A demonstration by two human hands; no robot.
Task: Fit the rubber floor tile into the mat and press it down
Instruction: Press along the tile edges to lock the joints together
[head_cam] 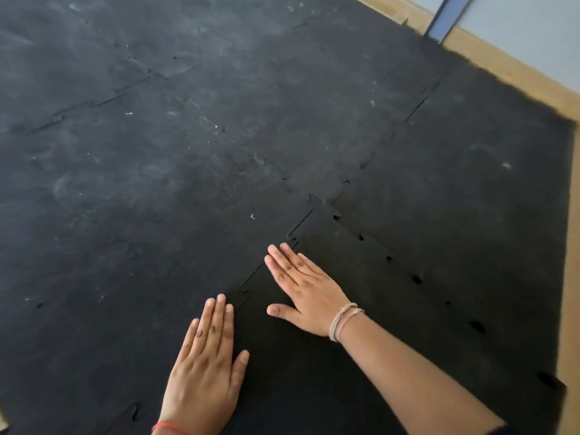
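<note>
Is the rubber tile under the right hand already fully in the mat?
Not fully. The tile lies flat, but dark gaps show along its right seam.

A strip of wooden floor [489, 54] runs below a pale wall [533, 29] with a blue-grey upright [447, 15].

The left hand [204, 368] is cut off at the wrist by the near edge. The mat [157, 183] runs off left, far and near. A far-right pale post [447, 17] is blurred.
</note>
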